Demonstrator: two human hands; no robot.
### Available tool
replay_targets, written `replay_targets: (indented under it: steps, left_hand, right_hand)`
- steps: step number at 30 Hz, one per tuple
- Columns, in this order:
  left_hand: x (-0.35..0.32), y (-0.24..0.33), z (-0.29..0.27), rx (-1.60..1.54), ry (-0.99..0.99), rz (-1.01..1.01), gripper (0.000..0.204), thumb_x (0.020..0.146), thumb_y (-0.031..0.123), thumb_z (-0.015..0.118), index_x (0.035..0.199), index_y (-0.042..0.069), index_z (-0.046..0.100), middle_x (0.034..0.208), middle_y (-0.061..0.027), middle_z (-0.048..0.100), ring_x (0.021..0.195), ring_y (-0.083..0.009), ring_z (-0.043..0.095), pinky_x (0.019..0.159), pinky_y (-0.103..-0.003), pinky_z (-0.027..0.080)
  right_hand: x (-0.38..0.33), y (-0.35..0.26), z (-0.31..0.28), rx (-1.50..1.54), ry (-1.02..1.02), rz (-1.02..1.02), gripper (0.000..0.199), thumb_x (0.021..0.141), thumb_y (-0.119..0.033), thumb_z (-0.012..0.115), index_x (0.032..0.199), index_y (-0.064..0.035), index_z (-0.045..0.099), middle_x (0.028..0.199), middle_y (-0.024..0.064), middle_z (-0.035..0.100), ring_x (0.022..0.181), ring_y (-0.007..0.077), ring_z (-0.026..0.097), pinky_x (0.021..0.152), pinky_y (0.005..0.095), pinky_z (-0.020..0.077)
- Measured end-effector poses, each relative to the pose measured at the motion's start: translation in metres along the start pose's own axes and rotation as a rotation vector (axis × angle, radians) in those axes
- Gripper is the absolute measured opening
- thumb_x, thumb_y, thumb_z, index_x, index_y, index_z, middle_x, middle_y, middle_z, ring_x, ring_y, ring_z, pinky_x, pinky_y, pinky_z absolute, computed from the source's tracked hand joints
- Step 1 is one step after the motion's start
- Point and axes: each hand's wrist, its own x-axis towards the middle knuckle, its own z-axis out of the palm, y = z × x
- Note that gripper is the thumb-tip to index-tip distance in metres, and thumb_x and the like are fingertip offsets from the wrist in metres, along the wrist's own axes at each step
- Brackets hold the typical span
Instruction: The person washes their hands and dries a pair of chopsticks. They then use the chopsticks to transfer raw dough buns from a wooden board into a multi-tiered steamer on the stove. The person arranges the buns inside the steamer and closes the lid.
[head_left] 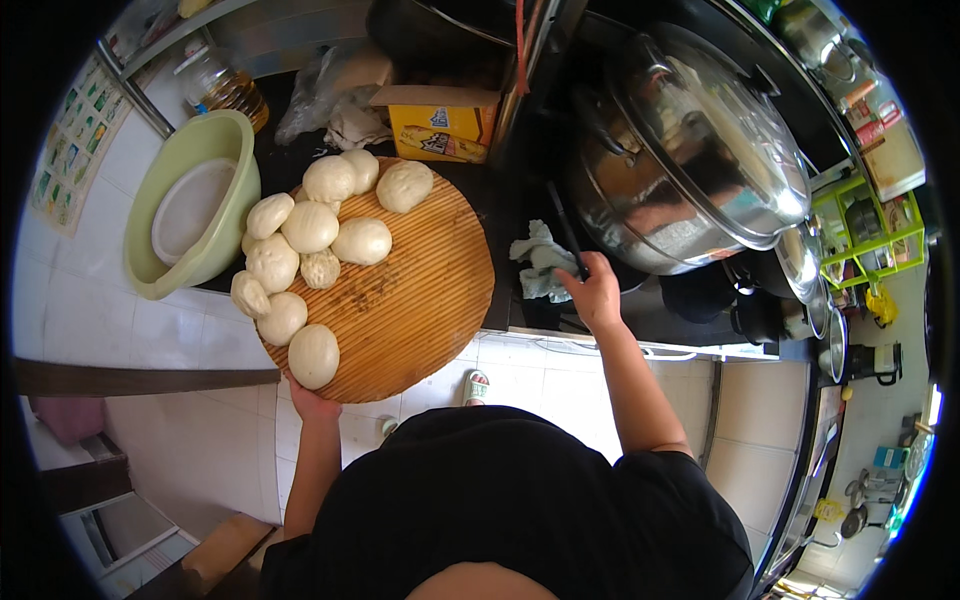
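Got buns [309,228] crowded on the left of a round wooden board [425,300], grasped at its overhanging rim by the left hand [314,402], could tip and dump some on the floor [535,390] with one slip… can't tell clenched from loose for the right hand [598,294] at the black handle [566,228]

Off-white buns [310,228], brown striped board [430,300], pale green basin [228,235], yellow box [432,128], silver pot [690,150]

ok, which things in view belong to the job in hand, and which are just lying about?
Seemingly in use:
board, left hand at its rim
buns on it
dark handle at right hand

Probably lying about:
basin
box
bottle
pot (could be either)
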Motion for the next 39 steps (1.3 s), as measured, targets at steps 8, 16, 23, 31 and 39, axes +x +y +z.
replay_targets:
  steps: [8, 16, 23, 31, 39]
  left_hand:
    - [0.016, -0.004, -0.023, 0.066, -0.185, 0.047, 0.058, 0.089, 0.054, 0.025, 0.129, 0.014, 0.037, 0.132, -0.0081, 0.039, 0.120, -0.0285, 0.037, 0.094, -0.047, 0.035]
    - [0.022, 0.002, -0.119, 0.584, 0.102, -0.510, 0.041, 0.088, 0.043, 0.039, 0.106, 0.007, 0.048, 0.091, -0.0042, 0.053, 0.076, -0.0188, 0.049, 0.068, -0.033, 0.040]
    - [-0.029, 0.014, -0.060, 1.240, -0.404, -0.351, 0.023, 0.090, 0.030, 0.044, 0.093, 0.009, 0.053, 0.082, -0.0019, 0.055, 0.077, -0.0118, 0.053, 0.066, -0.026, 0.041]
    - [-0.050, -0.019, -0.018, 1.428, -0.813, -0.301, 0.022, 0.091, 0.025, 0.042, 0.097, 0.007, 0.054, 0.089, -0.0037, 0.057, 0.081, -0.0123, 0.053, 0.068, -0.026, 0.042]
    - [-0.085, -0.062, 0.033, 1.381, -0.888, -0.184, 0.022, 0.090, 0.025, 0.046, 0.098, 0.006, 0.054, 0.088, -0.0039, 0.058, 0.080, -0.0124, 0.055, 0.069, -0.026, 0.042]
  right_hand:
    - [-0.030, -0.016, -0.010, 0.222, -0.003, 0.198, 0.024, 0.077, -0.015, 0.063, 0.095, 0.0009, 0.058, 0.076, 0.0125, 0.059, 0.062, 0.0212, 0.057, 0.056, 0.0297, 0.0445]
    - [-0.128, -0.080, 0.018, 1.203, -0.207, 0.515, 0.015, 0.089, -0.017, 0.045, 0.091, -0.0028, 0.050, 0.052, 0.0018, 0.045, 0.041, 0.0110, 0.042, 0.039, 0.0236, 0.0349]
    - [-0.259, -0.091, 0.060, 0.556, -0.673, 0.530, 0.026, 0.086, -0.029, 0.052, 0.085, -0.0037, 0.056, 0.061, 0.0067, 0.057, 0.059, 0.0169, 0.055, 0.057, 0.0307, 0.0436]
    - [-0.266, -0.084, -0.010, 0.171, -0.185, 0.623, 0.030, 0.086, -0.030, 0.052, 0.088, -0.0002, 0.056, 0.068, 0.0165, 0.058, 0.065, 0.0298, 0.056, 0.061, 0.0361, 0.0437]
    - [-0.228, -0.014, -0.033, 0.146, 0.047, 0.409, 0.030, 0.088, -0.032, 0.047, 0.084, -0.0032, 0.053, 0.072, 0.0226, 0.057, 0.072, 0.0421, 0.053, 0.060, 0.0472, 0.0403]
